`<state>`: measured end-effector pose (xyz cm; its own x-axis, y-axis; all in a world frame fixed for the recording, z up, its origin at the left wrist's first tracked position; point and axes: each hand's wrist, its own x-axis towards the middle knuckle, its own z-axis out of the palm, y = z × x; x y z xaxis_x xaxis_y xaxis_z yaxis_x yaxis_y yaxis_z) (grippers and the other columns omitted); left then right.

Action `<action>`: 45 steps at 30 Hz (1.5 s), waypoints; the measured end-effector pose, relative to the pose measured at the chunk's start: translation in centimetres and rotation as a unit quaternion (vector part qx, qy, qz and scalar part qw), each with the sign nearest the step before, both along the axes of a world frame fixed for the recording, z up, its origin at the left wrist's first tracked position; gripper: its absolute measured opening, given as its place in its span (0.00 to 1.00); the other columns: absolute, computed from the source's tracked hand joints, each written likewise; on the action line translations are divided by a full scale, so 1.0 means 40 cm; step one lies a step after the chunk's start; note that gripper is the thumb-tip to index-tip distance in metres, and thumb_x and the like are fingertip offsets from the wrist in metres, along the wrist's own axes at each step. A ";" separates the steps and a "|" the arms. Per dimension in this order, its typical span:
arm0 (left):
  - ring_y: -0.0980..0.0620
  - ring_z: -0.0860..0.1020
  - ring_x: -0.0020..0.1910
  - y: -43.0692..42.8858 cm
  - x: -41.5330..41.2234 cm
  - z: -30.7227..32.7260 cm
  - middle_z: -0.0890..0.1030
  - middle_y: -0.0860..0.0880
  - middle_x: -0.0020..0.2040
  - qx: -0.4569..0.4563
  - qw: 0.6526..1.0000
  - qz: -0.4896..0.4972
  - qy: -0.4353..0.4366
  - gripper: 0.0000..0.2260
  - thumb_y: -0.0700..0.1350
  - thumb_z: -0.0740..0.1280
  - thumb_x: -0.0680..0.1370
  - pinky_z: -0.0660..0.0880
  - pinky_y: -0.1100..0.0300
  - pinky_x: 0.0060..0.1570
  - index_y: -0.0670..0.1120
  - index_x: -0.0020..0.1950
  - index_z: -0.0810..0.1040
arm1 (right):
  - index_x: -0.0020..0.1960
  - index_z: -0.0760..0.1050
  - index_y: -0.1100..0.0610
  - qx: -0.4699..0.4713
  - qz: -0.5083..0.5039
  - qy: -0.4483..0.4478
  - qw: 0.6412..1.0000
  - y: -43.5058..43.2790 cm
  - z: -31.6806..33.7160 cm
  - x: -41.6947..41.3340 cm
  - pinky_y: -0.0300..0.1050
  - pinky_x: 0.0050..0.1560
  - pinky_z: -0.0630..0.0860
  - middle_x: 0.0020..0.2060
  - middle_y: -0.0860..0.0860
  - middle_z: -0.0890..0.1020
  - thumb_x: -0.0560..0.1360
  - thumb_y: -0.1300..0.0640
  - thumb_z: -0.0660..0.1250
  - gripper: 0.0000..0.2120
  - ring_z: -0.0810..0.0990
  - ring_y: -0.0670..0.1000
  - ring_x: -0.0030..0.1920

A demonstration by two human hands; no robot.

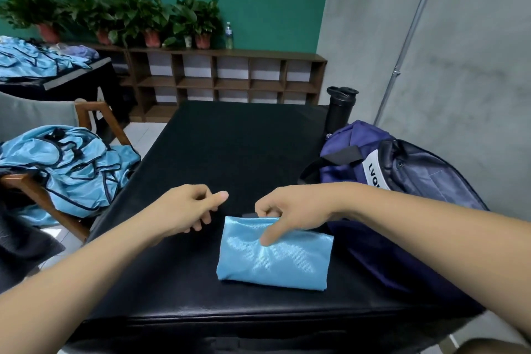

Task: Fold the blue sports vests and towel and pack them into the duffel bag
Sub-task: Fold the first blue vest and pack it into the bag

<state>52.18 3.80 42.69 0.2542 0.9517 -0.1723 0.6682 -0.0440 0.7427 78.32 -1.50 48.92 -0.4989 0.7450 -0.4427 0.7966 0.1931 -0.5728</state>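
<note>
A folded light-blue sports vest (275, 260) lies as a compact rectangle on the black table (218, 152), near the front. My right hand (290, 211) grips its far edge, thumb pressed on top and fingers curled behind. My left hand (186, 207) hovers just left of the vest, fingers loosely curled, holding nothing. The navy duffel bag (402, 181) sits open on the table's right side, its grey lining showing. A heap of unfolded blue vests (71, 169) rests on a wooden chair to the left.
A black bottle (340, 109) stands behind the bag. More blue vests (31, 60) lie on a table at the far left. A brown cubby shelf (224, 77) with potted plants lines the green wall. A grey wall rises on the right.
</note>
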 end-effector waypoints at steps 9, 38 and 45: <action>0.50 0.85 0.40 -0.074 0.261 0.136 0.87 0.52 0.41 0.102 0.991 -0.079 -0.041 0.13 0.60 0.68 0.82 0.82 0.48 0.46 0.51 0.50 0.80 | 0.46 0.77 0.53 0.107 -0.109 0.073 0.986 -0.115 0.273 0.302 0.49 0.44 0.78 0.45 0.57 0.86 0.78 0.51 0.78 0.11 0.84 0.51 0.43; 0.40 0.74 0.71 -0.035 1.057 0.173 0.72 0.44 0.76 0.199 0.803 -0.435 0.355 0.23 0.52 0.62 0.86 0.72 0.47 0.66 0.60 0.81 0.65 | 0.51 0.79 0.48 0.428 -0.290 -0.016 0.856 0.111 0.026 0.835 0.44 0.45 0.79 0.41 0.40 0.83 0.74 0.55 0.73 0.07 0.83 0.43 0.41; 0.33 0.71 0.75 -0.050 1.122 0.124 0.56 0.41 0.84 0.160 0.772 -0.418 0.451 0.33 0.55 0.66 0.85 0.70 0.44 0.72 0.59 0.86 0.54 | 0.60 0.79 0.56 0.266 -0.350 -0.160 0.884 0.086 -0.058 0.954 0.46 0.47 0.71 0.49 0.51 0.80 0.77 0.47 0.76 0.17 0.78 0.56 0.51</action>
<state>97.05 1.79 47.63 0.7172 0.5502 -0.4276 0.5456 -0.8251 -0.1466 116.48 1.93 46.61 0.2548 0.9666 0.0284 0.9321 -0.2377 -0.2732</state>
